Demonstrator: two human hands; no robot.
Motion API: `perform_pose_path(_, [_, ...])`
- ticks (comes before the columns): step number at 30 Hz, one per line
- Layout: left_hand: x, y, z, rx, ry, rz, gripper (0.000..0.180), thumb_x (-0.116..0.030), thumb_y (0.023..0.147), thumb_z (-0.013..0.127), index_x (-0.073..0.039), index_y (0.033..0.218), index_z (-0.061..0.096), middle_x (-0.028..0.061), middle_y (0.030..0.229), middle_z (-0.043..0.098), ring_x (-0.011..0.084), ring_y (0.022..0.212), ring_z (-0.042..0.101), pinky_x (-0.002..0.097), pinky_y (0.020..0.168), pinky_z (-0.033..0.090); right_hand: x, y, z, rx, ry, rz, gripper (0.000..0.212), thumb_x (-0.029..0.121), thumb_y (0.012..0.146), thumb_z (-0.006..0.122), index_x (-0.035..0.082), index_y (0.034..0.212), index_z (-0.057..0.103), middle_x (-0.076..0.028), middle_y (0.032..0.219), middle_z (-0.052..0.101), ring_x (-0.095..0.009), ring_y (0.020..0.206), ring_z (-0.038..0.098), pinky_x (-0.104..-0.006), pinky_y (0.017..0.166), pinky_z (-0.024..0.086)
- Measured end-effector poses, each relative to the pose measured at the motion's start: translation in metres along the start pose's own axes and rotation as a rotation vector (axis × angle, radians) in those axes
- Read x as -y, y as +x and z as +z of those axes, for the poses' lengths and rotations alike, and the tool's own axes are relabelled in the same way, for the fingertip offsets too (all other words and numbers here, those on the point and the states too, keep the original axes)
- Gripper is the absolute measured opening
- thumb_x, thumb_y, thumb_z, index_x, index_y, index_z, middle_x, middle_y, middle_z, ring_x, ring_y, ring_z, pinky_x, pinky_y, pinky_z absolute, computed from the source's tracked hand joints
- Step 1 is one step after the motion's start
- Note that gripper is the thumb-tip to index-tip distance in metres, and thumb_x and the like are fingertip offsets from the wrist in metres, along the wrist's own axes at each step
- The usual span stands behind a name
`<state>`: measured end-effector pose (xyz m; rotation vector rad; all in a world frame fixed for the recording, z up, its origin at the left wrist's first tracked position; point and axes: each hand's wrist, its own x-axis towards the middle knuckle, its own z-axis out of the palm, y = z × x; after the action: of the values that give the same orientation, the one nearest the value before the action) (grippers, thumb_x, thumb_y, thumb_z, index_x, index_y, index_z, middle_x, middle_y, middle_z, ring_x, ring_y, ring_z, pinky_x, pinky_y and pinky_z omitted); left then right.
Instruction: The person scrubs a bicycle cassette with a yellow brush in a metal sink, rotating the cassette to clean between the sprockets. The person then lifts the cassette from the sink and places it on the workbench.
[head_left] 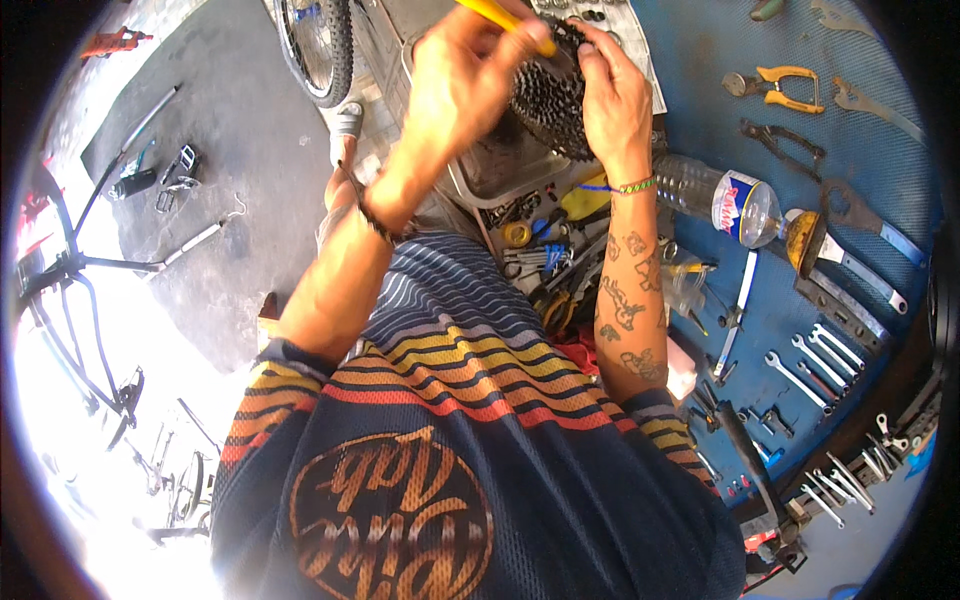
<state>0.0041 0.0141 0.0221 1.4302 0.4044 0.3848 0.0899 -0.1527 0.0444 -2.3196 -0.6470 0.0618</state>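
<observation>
My left hand is closed round a yellow-handled brush, slightly blurred. The brush's working end meets a dark bicycle cassette, and its bristles are hard to make out. Fingers and thumb of my right hand grip the cassette's right edge, holding it up with its toothed sprockets showing. Beneath the cassette lies a shallow grey metal tray with dark grime in it.
On the blue mat at right lie a clear plastic bottle, yellow-handled pliers and several wrenches. Loose tools crowd below the tray. A bicycle wheel and a person's sandalled foot are left of my hands.
</observation>
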Motion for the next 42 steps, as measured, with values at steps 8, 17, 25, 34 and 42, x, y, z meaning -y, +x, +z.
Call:
perform_pose_path(8, [0.004,0.004,0.008,-0.083,-0.094,0.009,0.023,-0.017,0.105,0.074,0.003,0.116,0.07,0.008,0.088,0.079,0.0133,0.077,0.071,0.0314,0.067,0.055,0.016,0.012,-0.003,0.073,-0.076,0.033,0.048,0.038,0.115,0.043,0.005,0.136,0.071,-0.026,0.126,0.075,-0.041,0.12,0.071,-0.0447,0.102,0.054])
perform_pose_path(17, [-0.003,0.004,0.007,-0.129,0.066,0.025,0.025,-0.022,0.107,0.072,0.002,0.112,0.071,0.0097,0.09,0.079,0.0143,0.08,0.072,0.0311,0.072,0.057,0.025,0.014,0.005,-0.012,-0.097,-0.009,0.037,0.026,0.111,0.048,0.008,0.132,0.073,-0.027,0.122,0.074,-0.046,0.113,0.071,-0.0476,0.095,0.056])
perform_pose_path(25, [0.0,-0.001,0.008,-0.094,0.041,0.167,0.024,-0.022,0.106,0.074,0.002,0.111,0.073,0.011,0.09,0.081,0.0145,0.075,0.072,0.0292,0.068,0.056,0.024,0.017,0.005,0.001,-0.126,-0.004,0.038,0.028,0.111,0.048,0.007,0.131,0.073,-0.027,0.117,0.075,-0.047,0.112,0.071,-0.0496,0.092,0.056])
perform_pose_path(34, [0.011,0.008,0.001,-0.118,-0.119,0.072,0.026,-0.022,0.106,0.072,0.004,0.111,0.071,0.0111,0.091,0.08,0.0157,0.076,0.072,0.0313,0.07,0.056,0.02,0.017,0.004,-0.024,-0.054,-0.07,0.036,0.024,0.11,0.05,0.007,0.129,0.074,-0.03,0.11,0.074,-0.048,0.105,0.072,-0.0487,0.087,0.056])
perform_pose_path(42, [-0.013,0.014,-0.005,-0.096,0.074,0.055,0.024,-0.019,0.104,0.074,0.004,0.11,0.073,0.0117,0.088,0.08,0.0176,0.08,0.076,0.0321,0.07,0.058,0.022,0.018,0.005,-0.02,-0.068,-0.061,0.037,0.025,0.11,0.05,0.005,0.129,0.074,-0.028,0.11,0.075,-0.046,0.102,0.074,-0.0483,0.084,0.056])
